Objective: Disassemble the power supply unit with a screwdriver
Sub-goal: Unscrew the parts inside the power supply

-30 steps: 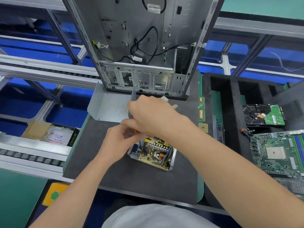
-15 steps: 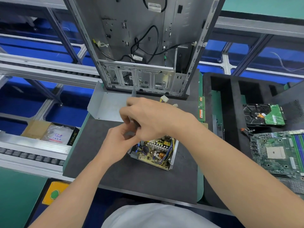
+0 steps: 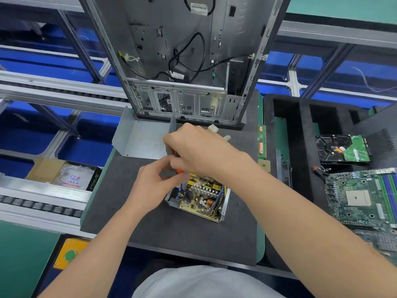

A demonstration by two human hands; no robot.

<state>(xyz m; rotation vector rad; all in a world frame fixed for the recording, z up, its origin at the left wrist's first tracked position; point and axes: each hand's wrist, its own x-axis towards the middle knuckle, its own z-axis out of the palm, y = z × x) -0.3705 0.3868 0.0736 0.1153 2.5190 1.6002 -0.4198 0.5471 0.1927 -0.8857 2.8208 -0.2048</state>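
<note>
Power supply unit (image 3: 202,197), one only, lies open on the dark mat (image 3: 171,231) in front of the person, and its circuit board with coils and yellow wires is showing. The right hand (image 3: 199,151) is above its far end, fingers curled around one screwdriver (image 3: 179,171); of this tool I see only a grey and orange part. The left hand (image 3: 153,186) comes in from the left, thumb and fingers bent close at the lower part of the tool. If they really pinch it, I cannot tell. Behind the hands one computer case (image 3: 189,61) stands upright, and one grey metal cover (image 3: 139,138) lies on the mat. Two white connectors (image 3: 212,127) show just past the right hand. Over on the right are one hard drive (image 3: 343,149) and one motherboard (image 3: 363,198).
</note>
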